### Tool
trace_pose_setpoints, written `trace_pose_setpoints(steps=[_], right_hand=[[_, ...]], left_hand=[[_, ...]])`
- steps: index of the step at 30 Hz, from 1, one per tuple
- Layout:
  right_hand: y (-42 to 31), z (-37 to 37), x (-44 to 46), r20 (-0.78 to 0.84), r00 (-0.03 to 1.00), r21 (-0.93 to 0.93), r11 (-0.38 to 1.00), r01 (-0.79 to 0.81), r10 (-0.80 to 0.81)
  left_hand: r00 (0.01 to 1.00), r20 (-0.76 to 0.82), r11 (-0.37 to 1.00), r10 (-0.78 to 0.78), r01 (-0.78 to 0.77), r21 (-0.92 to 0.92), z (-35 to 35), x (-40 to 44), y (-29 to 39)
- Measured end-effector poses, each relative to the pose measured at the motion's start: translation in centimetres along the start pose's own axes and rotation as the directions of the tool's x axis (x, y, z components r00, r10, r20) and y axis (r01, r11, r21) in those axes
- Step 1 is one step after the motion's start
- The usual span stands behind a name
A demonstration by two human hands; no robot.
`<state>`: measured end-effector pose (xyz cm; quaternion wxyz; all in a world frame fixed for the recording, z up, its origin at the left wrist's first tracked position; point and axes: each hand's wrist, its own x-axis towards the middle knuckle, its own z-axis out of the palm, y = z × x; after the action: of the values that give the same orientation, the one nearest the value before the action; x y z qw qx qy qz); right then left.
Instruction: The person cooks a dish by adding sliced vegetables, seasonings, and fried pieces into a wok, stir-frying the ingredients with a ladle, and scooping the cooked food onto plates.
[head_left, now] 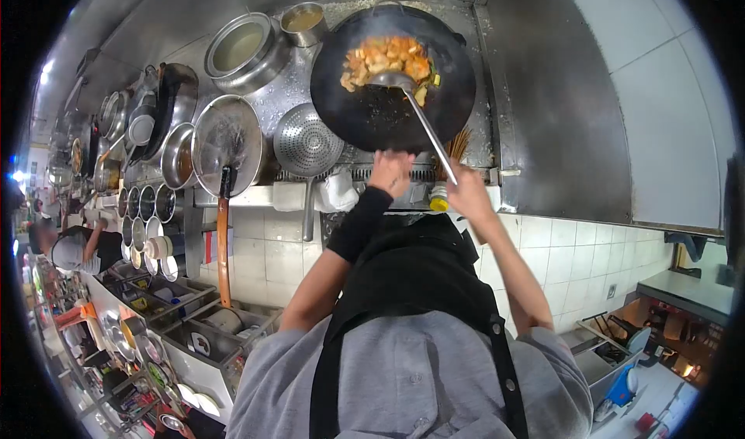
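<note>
A large black wok (pixel 380 125) sits on the stove with browned, orange-tinted food pieces (pixel 388 55) in its far part. Steam rises over it. My right hand (pixel 468 193) is closed round the handle of a metal ladle (pixel 425 121), whose bowl rests among the food. At the wok's near edge is my left hand (pixel 393 171), its fingers closed at the rim; blur hides the exact grip. Just left of that hand lies a white cloth (pixel 339 190). A bamboo brush (pixel 455 148) and a yellow-capped container (pixel 439 198) are between the wok and my right hand.
Left of the wok are a perforated skimmer (pixel 308 140), a wire strainer (pixel 227 144) with a wooden handle, a lidded-rim pot (pixel 239 47) and a small metal pot (pixel 303 24). Seasoning containers (pixel 147 206) stand farther left. Another person (pixel 77 249) is at the far left.
</note>
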<state>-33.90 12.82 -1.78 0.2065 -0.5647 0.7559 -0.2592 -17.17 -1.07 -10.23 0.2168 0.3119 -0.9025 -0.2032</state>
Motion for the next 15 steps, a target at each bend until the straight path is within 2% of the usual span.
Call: trace_pose_setpoints(steps=[2, 4, 6, 8, 11, 14, 15], right_hand=[[-0.8, 1.4, -1.1, -0.040, 0.995, -0.024, 0.995, -0.097, 0.096], [-1.4, -0.3, -2.5, -0.070, 0.997, 0.033, 0.999, 0.017, -0.014], [-3.6, -5.3, -3.7, -0.029, 0.999, 0.154, 0.987, 0.043, -0.040], [-4.3, -9.5, -4.7, 0.138, 0.985, 0.131, 0.984, -0.121, 0.103], [-7.6, -14.1, -3.5, 0.397, 0.873, 0.110, 0.930, -0.350, 0.282], [-4.6, -11.5, -2.3, 0.360, 0.906, 0.093, 0.958, -0.272, 0.223], [-4.7, -11.0, -1.6, 0.385, 0.891, 0.105, 0.948, -0.301, 0.240]], left_hand=[[0.999, -0.010, 0.998, 0.049, -0.048, 0.045, 1.4, -4.2, 0.0], [0.996, -0.050, 0.996, 0.072, -0.075, -0.045, 1.5, -6.6, -0.1], [0.997, 0.080, 1.000, -0.002, 0.002, 0.002, -2.3, -3.4, 1.8], [0.998, -0.040, 0.997, -0.042, 0.039, -0.065, -3.1, 0.8, 1.6], [0.995, -0.090, 0.998, -0.031, 0.026, -0.057, -3.3, 4.3, 0.9], [0.998, -0.053, 0.996, -0.043, 0.039, -0.080, -4.0, 4.5, 1.3], [0.998, -0.044, 0.994, -0.054, 0.049, -0.102, -3.9, 4.4, 1.3]])
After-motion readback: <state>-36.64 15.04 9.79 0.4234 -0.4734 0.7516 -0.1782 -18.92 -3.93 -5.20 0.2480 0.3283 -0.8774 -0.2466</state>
